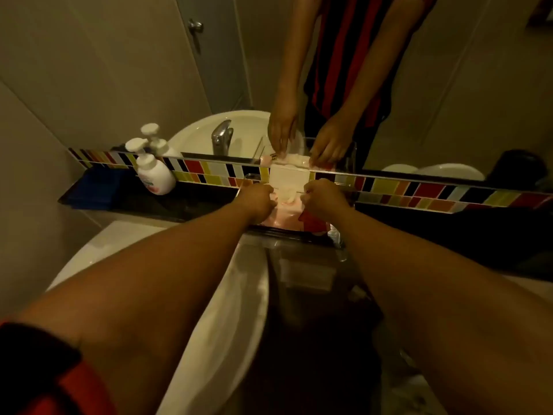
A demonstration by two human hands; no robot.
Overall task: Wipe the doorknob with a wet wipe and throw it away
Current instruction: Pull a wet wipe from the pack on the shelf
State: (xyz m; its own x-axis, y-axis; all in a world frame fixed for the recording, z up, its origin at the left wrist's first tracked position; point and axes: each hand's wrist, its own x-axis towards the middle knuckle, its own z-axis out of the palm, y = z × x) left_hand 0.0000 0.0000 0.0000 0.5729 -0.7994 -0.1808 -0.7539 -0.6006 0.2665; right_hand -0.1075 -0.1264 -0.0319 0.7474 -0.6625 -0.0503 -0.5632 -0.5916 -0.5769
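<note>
Both hands, left (pixel 258 202) and right (pixel 322 199), curled around pink wet-wipe pack (pixel 285 212) on dark counter (pixel 155 202), beneath multicoloured tile strip (pixel 419 190) and wall mirror (pixel 119 70); exact grip unclear.

Pink wipe pack (pixel 284 215), multicoloured tiles (pixel 419 190)

Quick count from my feed: two hands, left hand (pixel 258 199) and right hand (pixel 321 196), one pink wipe pack (pixel 285 209) between them, one soap pump bottle (pixel 152 172) far left, one white sink (pixel 215 310) near me, one mirror (pixel 119 70) behind.
</note>
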